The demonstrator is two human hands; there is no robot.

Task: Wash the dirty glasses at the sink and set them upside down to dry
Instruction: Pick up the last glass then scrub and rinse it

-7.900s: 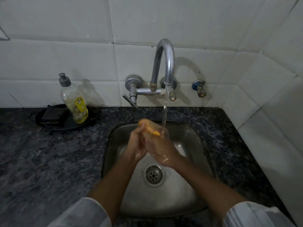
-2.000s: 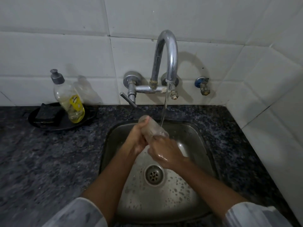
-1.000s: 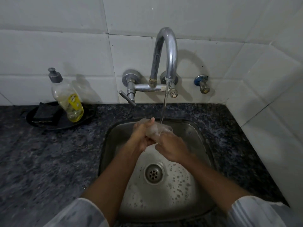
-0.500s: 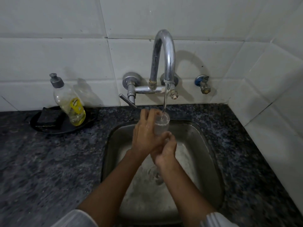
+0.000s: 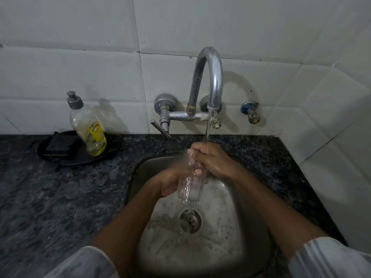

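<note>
Under the tap [image 5: 208, 81], over the sink [image 5: 249, 213], a glass [image 5: 189, 187] is gripped by both hands, left [image 5: 170, 181] low, right [image 5: 212, 159] atop and blocking the stream, while a soap bottle [image 5: 88, 129] and tray [image 5: 60, 157] are seen on the desk [image 5: 60, 197] left of the tap.

One glass [image 5: 189, 189], two hands, one sink [image 5: 249, 227], one tap [image 5: 208, 81], one soap bottle [image 5: 90, 129], one black tray [image 5: 66, 157], one small wall valve [image 5: 251, 112].

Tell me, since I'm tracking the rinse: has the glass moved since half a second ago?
Yes. The glass has tipped mouth-down, below the tap stream.
</note>
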